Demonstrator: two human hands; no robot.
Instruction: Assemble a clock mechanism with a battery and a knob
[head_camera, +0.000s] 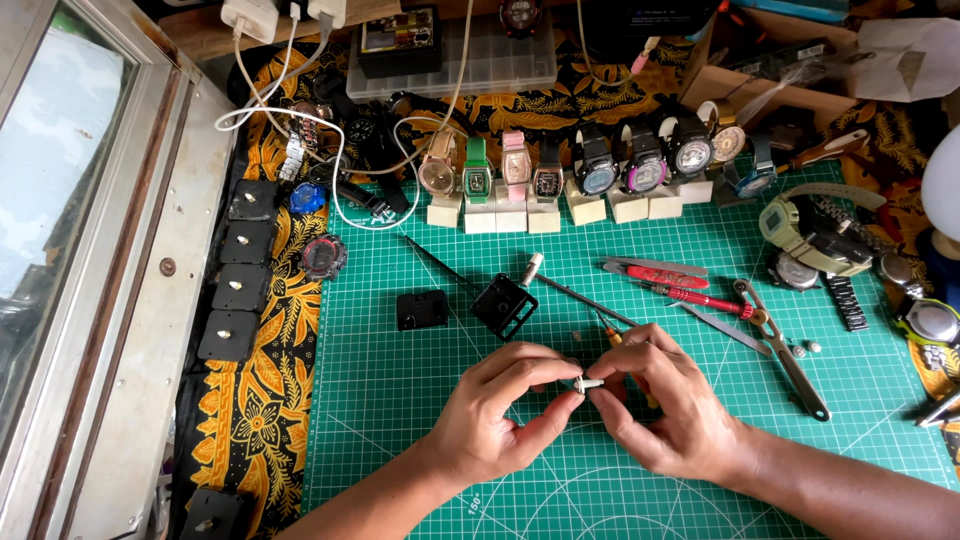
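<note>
Hands: two, both over the green cutting mat (600, 500) on the desk, fingertips meeting.
Left hand (495, 415): thumb and forefinger pinched narrow on one end of a small white part (588, 383).
Right hand (665, 405): fingers curled close, pinching the other end of the same white part; an orange-handled tool (612, 336) pokes out just behind its fingers.
White part: one, held between both hands above the mat, near the middle of the view.
Black clock movements on the mat: two, one lying flat (421, 309), one tilted (505, 305), well apart from the hands.
Black square movements on the patterned cloth: four in a column at left (238, 270), a fifth at the bottom edge (210, 512).
Watches on white blocks: about eight in a row (560, 175) along the far side of the mat, with straps in beige, green, pink, black and purple.
Loose watches: several at right (815, 235), and a few among white cables (300, 120) at the upper left; exact count unclear.
Hand tools: a red-handled screwdriver (700, 298), tweezers (655, 268), and a long metal pliers-like tool (785, 350), all right of centre.
Clear plastic box (500, 60): one, at the back, divided into compartments; contents too small to tell.
Cardboard tray (760, 85): one, upper right, holding mixed items that cannot be made out.
</note>
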